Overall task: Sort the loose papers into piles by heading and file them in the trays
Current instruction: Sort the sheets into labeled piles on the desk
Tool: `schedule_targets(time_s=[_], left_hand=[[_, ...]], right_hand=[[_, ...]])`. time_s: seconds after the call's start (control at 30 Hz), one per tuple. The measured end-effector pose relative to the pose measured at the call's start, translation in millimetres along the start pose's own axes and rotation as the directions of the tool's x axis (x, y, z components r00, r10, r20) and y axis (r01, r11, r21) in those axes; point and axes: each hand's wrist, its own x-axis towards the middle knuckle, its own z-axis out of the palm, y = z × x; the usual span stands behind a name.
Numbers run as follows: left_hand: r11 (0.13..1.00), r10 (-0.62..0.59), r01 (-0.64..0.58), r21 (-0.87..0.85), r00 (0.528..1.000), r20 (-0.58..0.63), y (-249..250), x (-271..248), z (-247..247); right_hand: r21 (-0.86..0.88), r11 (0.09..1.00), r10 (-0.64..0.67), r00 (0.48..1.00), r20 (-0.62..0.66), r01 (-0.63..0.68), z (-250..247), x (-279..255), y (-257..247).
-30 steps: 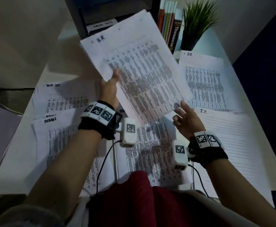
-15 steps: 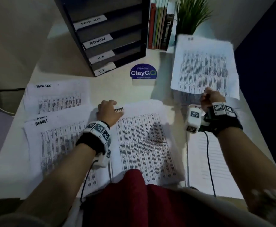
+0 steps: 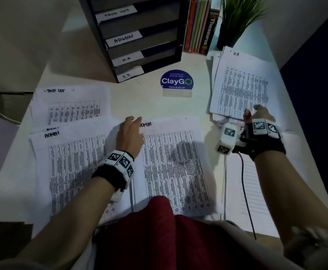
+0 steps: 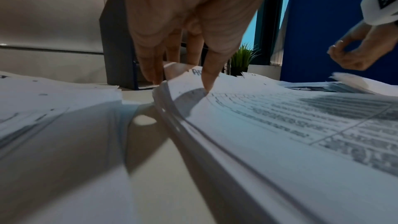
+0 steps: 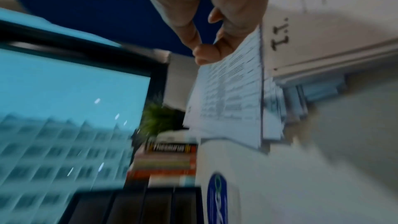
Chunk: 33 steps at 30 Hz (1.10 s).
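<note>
Paper piles cover the white desk. A TASK LIST pile (image 3: pixel 69 106) lies far left, with an ADMIN pile (image 3: pixel 71 162) below it. The central loose stack (image 3: pixel 174 162) shows an ADMIN sheet on top. My left hand (image 3: pixel 134 120) (image 4: pixel 181 84) touches that stack's top-left corner with straight fingers. The H.R. pile (image 3: pixel 243 84) lies back right and the I.T. pile (image 3: pixel 256 191) near right. At the H.R. pile's near edge is my right hand (image 3: pixel 254 112) (image 4: pixel 353 54) (image 5: pixel 200 52), its thumb and forefinger tips together with no paper between them. The black tray rack (image 3: pixel 135 41) has TASK LIST, ADMIN, H.R. and I.T. labels.
Upright books (image 3: pixel 200 26) and a potted plant (image 3: pixel 235 20) stand right of the rack. A blue ClayGO sticker (image 3: pixel 176 80) is taped on the desk. A black cable (image 3: pixel 245 191) trails over the I.T. pile. A dark blue wall runs along the right.
Both hands held an H.R. sheet up a second ago. My right hand carried it to the H.R. pile, where it now lies. My left hand dropped to the central stack's corner.
</note>
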Motion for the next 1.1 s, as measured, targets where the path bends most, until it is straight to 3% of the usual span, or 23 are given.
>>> schedule_targets(time_s=[0.07,0.13,0.17,0.2,0.27,0.33,0.43,0.5,0.6,0.73,0.83,0.93,1.1], left_hand=[[0.999,0.041,-0.041,-0.03,0.999,-0.014,-2.0,-2.2,0.3],[0.994,0.082,-0.084,-0.065,0.996,-0.045,-3.7,-5.4,-0.4],[0.99,0.106,-0.111,-0.085,0.992,-0.062,-4.3,-7.0,-0.8],[0.984,0.131,-0.139,-0.111,0.988,-0.078,-5.0,-8.2,-1.3],[0.973,0.167,-0.177,-0.146,0.983,-0.079,-6.6,-9.6,-2.3],[0.971,0.202,-0.201,-0.127,0.979,-0.012,-8.7,-10.7,-1.2],[0.973,0.217,-0.212,-0.087,0.975,0.056,-16.4,-14.5,2.1],[0.969,0.23,-0.225,-0.103,0.972,0.039,-19.1,-17.1,3.0],[0.956,0.242,-0.235,-0.178,0.97,0.021,-19.4,-19.4,2.3],[0.932,0.189,-0.198,-0.302,0.98,-0.059,-15.0,-21.2,-2.7],[0.865,-0.026,-0.005,-0.501,0.998,-0.054,-7.8,-20.2,-13.6],[0.91,-0.127,0.14,-0.389,0.99,0.06,-9.1,-11.6,-16.7],[0.884,-0.172,0.191,-0.427,0.982,0.083,-10.9,-4.9,-13.4]], right_hand=[[0.072,0.993,-0.094,0.995,-0.035,0.096,11.7,-14.7,6.6],[-0.149,0.968,-0.193,0.979,0.07,0.202,28.3,-33.4,25.0],[-0.282,0.909,-0.256,0.945,0.201,0.307,35.7,-43.4,39.7],[-0.378,0.821,-0.301,0.887,0.35,0.428,43.1,-58.6,54.9],[-0.506,0.541,-0.289,0.713,0.638,0.672,51.7,-86.1,84.2],[-0.512,0.219,-0.144,0.546,0.825,0.831,56.1,-96.8,108.0],[-0.403,-0.134,0.021,0.409,0.912,0.906,61.0,-106.1,123.5],[-0.346,-0.243,0.074,0.373,0.925,0.906,61.1,-105.9,127.7],[-0.306,-0.273,0.06,0.333,0.941,0.912,60.1,-104.5,129.2],[-0.313,-0.283,0.057,0.342,0.938,0.906,60.8,-101.9,127.8],[-0.35,-0.268,0.027,0.37,0.929,0.898,64.0,-99.2,125.8],[-0.355,-0.258,0.041,0.377,0.925,0.899,66.6,-96.7,122.6],[-0.339,-0.228,0.035,0.356,0.934,0.913,65.6,-92.5,117.0]])
